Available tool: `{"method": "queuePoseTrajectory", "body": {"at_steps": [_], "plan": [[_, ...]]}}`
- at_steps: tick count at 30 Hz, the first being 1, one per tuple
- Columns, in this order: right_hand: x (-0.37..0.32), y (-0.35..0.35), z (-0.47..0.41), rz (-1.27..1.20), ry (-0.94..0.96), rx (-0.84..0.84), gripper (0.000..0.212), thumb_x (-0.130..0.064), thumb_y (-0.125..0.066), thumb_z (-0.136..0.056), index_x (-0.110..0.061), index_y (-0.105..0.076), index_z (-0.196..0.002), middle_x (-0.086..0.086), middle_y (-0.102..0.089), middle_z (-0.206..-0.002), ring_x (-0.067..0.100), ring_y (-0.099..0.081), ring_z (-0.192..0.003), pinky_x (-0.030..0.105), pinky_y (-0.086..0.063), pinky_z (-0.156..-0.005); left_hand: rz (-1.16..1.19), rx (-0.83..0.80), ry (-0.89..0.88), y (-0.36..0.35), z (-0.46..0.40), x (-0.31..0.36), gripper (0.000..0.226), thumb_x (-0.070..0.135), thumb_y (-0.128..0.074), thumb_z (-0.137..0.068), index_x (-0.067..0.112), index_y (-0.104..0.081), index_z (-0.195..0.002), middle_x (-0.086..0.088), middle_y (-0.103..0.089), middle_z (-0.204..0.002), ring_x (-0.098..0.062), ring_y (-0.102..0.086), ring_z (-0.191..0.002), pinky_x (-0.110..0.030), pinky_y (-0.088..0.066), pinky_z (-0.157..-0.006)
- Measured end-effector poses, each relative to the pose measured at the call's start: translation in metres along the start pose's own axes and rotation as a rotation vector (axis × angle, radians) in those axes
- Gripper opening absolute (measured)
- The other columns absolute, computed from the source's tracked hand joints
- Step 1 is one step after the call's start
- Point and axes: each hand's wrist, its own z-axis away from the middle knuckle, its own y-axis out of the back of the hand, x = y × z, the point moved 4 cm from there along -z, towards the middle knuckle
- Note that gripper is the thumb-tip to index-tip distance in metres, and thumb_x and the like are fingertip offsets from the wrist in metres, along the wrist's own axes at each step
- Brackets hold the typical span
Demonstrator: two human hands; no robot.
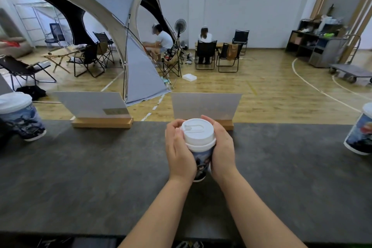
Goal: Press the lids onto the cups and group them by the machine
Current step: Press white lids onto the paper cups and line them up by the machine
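A printed paper cup [202,160] with a white lid [198,133] on top stands at the middle of the dark counter [90,167]. My left hand [180,150] wraps its left side, thumb up against the lid's edge. My right hand [222,147] wraps its right side, fingers curling behind the lid. A second lidded cup [21,116] stands at the far left of the counter. A third cup [360,133] stands at the far right, cut off by the frame edge. No machine is in view.
Two card signs in wooden bases, one sign [94,106] to the left and another sign [205,106] right behind the held cup, stand along the counter's far edge. Beyond lie a wooden floor, a grey tent, folding chairs and two seated people.
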Motion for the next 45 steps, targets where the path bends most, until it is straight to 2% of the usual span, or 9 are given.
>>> {"method": "queuePoseTrajectory", "body": {"at_steps": [6, 12, 17, 24, 28, 32, 37, 41, 45], "plan": [[0.004, -0.004, 0.001, -0.003, 0.225, -0.011, 0.035, -0.021, -0.035, -0.089, -0.006, -0.065, -0.098, 0.012, -0.07, -0.095, 0.024, -0.067, -0.089, 0.036, -0.055, -0.076, 0.128, 0.066, -0.025, -0.005, 0.003, -0.004, 0.037, 0.022, -0.031, -0.096, 0.013, -0.063, -0.11, -0.011, -0.069, -0.104, -0.028, -0.067, -0.098, -0.051, -0.056, -0.079], [0.011, -0.001, -0.003, 0.019, 0.286, -0.024, 0.036, -0.017, -0.032, -0.09, -0.016, -0.068, -0.096, 0.013, -0.07, -0.097, 0.028, -0.066, -0.092, 0.045, -0.054, -0.078, 0.1, 0.111, -0.08, -0.005, 0.002, -0.01, 0.036, 0.014, -0.03, -0.096, 0.015, -0.064, -0.107, -0.007, -0.07, -0.102, -0.029, -0.067, -0.099, -0.048, -0.056, -0.077], [0.014, -0.001, -0.006, 0.016, 0.284, -0.014, 0.036, -0.014, -0.031, -0.089, -0.007, -0.066, -0.098, 0.011, -0.07, -0.095, 0.025, -0.066, -0.09, 0.036, -0.055, -0.076, 0.079, 0.134, -0.114, -0.005, -0.001, -0.011, 0.037, 0.015, -0.028, -0.095, 0.015, -0.064, -0.104, -0.005, -0.07, -0.101, -0.025, -0.067, -0.097, -0.043, -0.055, -0.077], [0.013, -0.004, -0.014, 0.012, 0.291, -0.024, 0.033, -0.018, -0.036, -0.087, -0.007, -0.065, -0.095, 0.007, -0.072, -0.091, 0.021, -0.067, -0.087, 0.033, -0.055, -0.074, 0.087, 0.132, -0.106, -0.007, -0.008, -0.015, 0.036, 0.018, -0.029, -0.094, 0.021, -0.064, -0.103, -0.006, -0.069, -0.101, -0.026, -0.066, -0.097, -0.053, -0.054, -0.08], [0.005, -0.002, -0.011, 0.057, 0.338, 0.087, 0.028, -0.015, -0.04, -0.09, -0.009, -0.067, -0.088, 0.002, -0.072, -0.084, 0.015, -0.068, -0.081, 0.029, -0.055, -0.072, 0.057, 0.093, -0.085, -0.009, -0.006, -0.009, 0.034, 0.034, -0.03, -0.092, 0.027, -0.061, -0.104, -0.001, -0.067, -0.102, -0.02, -0.065, -0.098, -0.048, -0.054, -0.082], [-0.001, 0.012, -0.002, 0.203, 0.331, 0.288, 0.028, -0.012, -0.041, -0.1, -0.013, -0.067, -0.092, 0.006, -0.071, -0.093, 0.02, -0.069, -0.09, 0.037, -0.056, -0.077, -0.004, -0.058, -0.047, -0.011, -0.003, -0.006, 0.043, 0.051, -0.028, -0.089, 0.031, -0.054, -0.117, 0.007, -0.063, -0.111, -0.006, -0.061, -0.103, -0.038, -0.053, -0.09], [-0.001, 0.0, 0.004, 0.229, 0.255, 0.119, 0.033, -0.031, -0.036, -0.097, -0.018, -0.06, -0.116, 0.006, -0.064, -0.115, 0.016, -0.063, -0.104, 0.031, -0.055, -0.086, 0.011, -0.168, -0.002, -0.007, 0.007, -0.008, 0.042, 0.058, -0.029, -0.094, 0.037, -0.049, -0.126, 0.004, -0.06, -0.123, -0.009, -0.06, -0.113, -0.039, -0.052, -0.097], [-0.009, 0.004, -0.023, 0.36, 0.189, 0.198, 0.034, -0.04, -0.037, -0.089, -0.023, -0.064, -0.102, 0.006, -0.066, -0.108, 0.025, -0.062, -0.104, 0.045, -0.052, -0.092, -0.041, -0.139, -0.002, 0.005, -0.001, -0.005, 0.023, 0.049, -0.038, -0.096, 0.042, -0.051, -0.113, 0.006, -0.062, -0.117, -0.011, -0.06, -0.112, -0.045, -0.05, -0.099], [-0.019, 0.02, -0.015, 0.348, 0.274, 0.448, 0.031, -0.024, -0.042, -0.097, -0.017, -0.064, -0.077, 0.003, -0.068, -0.082, 0.024, -0.063, -0.084, 0.036, -0.05, -0.071, -0.056, -0.314, 0.075, 0.011, -0.011, -0.005, 0.037, 0.045, -0.059, -0.092, 0.041, -0.051, -0.128, 0.004, -0.061, -0.119, -0.012, -0.06, -0.113, -0.037, -0.054, -0.096]]}}
